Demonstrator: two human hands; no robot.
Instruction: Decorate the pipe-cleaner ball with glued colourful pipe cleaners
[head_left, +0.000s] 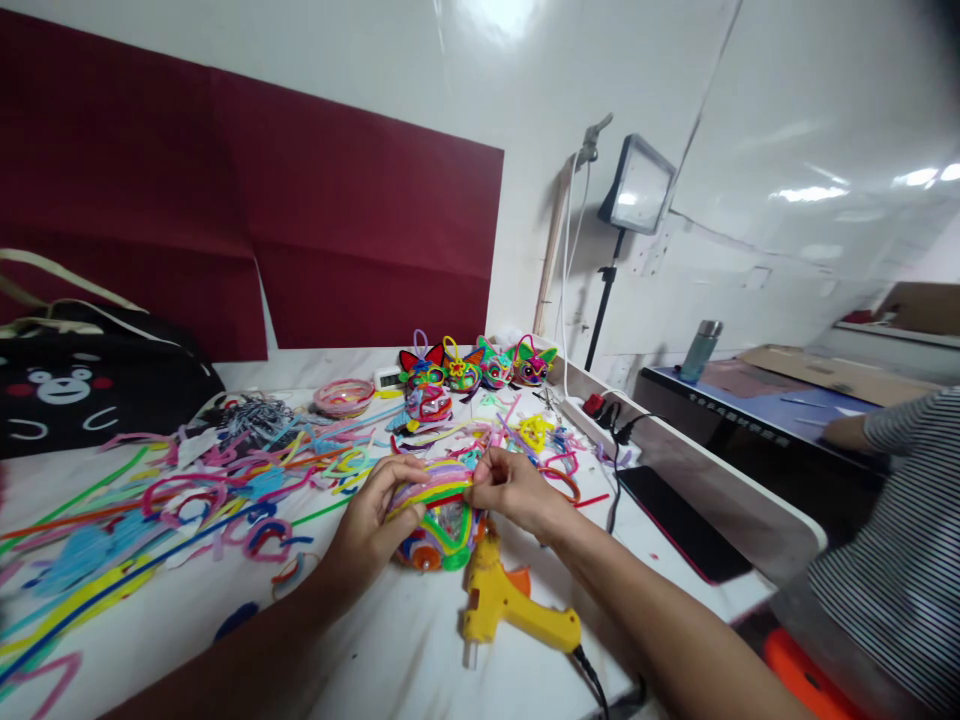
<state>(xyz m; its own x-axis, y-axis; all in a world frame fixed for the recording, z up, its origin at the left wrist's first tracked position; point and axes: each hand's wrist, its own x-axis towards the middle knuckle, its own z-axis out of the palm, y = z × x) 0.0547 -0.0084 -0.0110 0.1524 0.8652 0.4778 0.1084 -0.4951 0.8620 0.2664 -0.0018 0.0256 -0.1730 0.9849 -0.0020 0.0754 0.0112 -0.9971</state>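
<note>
A rounded craft piece [442,515] covered in rainbow pipe cleaners rests at the middle of the white table. My left hand [382,515] is closed around its left side, fingers on top and thumb in front. At its upper right, my right hand [506,485] pinches with thumb and index finger; whatever small part lies between these fingertips is too small to make out. A yellow glue gun [510,600] lies just in front of my right hand, beside the piece, its nozzle toward the piece and its black cord running to the front edge.
Pipe cleaners [202,490] are strewn over the left side. Several finished-looking cat-face ornaments [461,370] stand at the back, near a pink round dish [343,397]. A black phone-like slab [686,520] lies right. Beyond the partition, a person in a striped shirt [900,540] sits.
</note>
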